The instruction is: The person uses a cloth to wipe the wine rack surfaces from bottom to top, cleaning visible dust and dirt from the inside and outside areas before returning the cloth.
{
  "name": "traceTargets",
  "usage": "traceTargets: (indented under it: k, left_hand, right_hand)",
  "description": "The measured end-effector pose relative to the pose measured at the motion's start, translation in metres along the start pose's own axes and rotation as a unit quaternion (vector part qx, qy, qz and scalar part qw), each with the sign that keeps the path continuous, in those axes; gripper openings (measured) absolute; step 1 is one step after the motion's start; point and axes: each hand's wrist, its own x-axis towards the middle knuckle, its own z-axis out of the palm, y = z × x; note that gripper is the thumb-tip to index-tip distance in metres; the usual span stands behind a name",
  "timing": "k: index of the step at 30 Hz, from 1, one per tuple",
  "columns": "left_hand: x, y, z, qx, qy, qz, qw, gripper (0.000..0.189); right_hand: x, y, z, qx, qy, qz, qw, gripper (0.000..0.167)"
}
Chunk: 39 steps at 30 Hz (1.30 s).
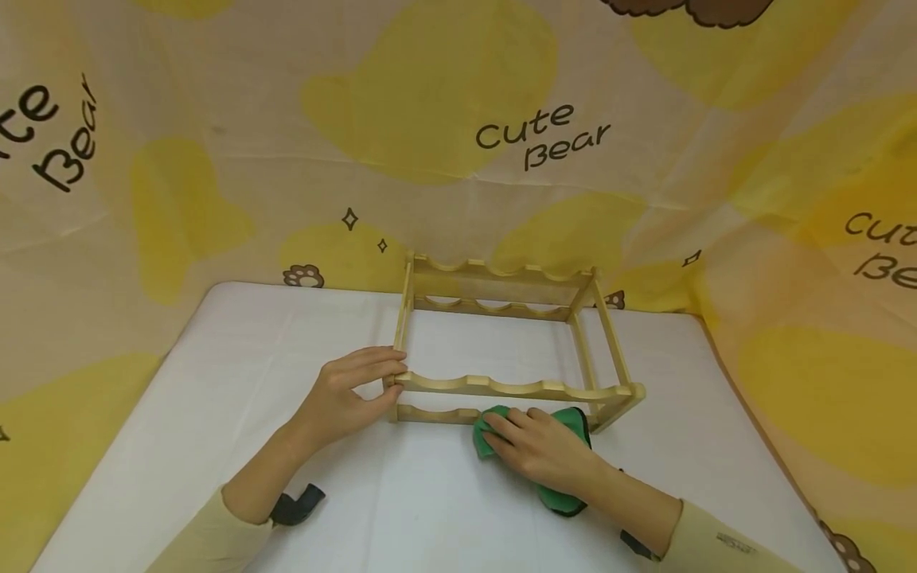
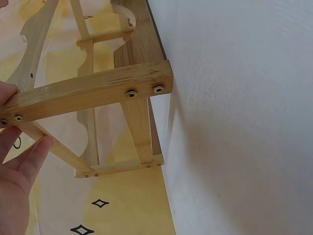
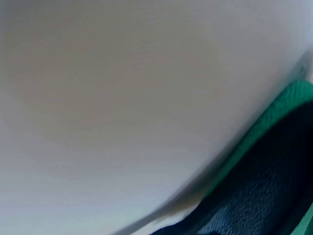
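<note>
A light wooden rack (image 1: 478, 385) with scalloped rails stands on the white table. My left hand (image 1: 347, 395) grips its front left corner, fingers over the upper end and thumb at the near side. In the left wrist view, thumb and fingers of that hand (image 2: 19, 186) lie around the screwed end bar (image 2: 98, 88). My right hand (image 1: 540, 450) holds a green cloth (image 1: 562, 501) with dark edging at the lower front rail, right of its middle. The cloth hides part of that rail. Close up, the right wrist view shows the cloth's green edge (image 3: 288, 100) and dark border.
The white tabletop (image 1: 236, 382) spreads around the rack. Behind it and at both sides hangs a yellow and cream printed curtain (image 1: 430, 103), close to the rack's back. Black curved pieces (image 1: 299, 505) show by both wrists.
</note>
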Motion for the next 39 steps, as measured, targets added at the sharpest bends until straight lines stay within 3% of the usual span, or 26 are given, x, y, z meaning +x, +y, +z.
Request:
traceTargets:
  k: [9, 14, 26, 39]
  left_hand:
    - [0.0, -0.002, 0.002, 0.0, -0.001, 0.005, 1.0, 0.041]
    - [0.001, -0.001, 0.002, -0.002, -0.008, -0.009, 0.9999, 0.039]
    - [-0.002, -0.002, 0.0, -0.003, -0.003, -0.01, 0.9999, 0.037]
    - [-0.003, -0.002, 0.0, -0.015, -0.005, -0.008, 0.9998, 0.038]
  right_hand:
    - [0.031, -0.01, 0.006, -0.019, -0.009, -0.019, 0.9996, 0.036]
    - [0.046, -0.013, 0.008, -0.03, -0.019, -0.021, 0.9991, 0.028]
    - [0.087, -0.021, 0.018, -0.071, -0.024, -0.048, 0.9961, 0.022]
    - [0.116, -0.03, 0.022, -0.09, -0.032, -0.053, 0.994, 0.025]
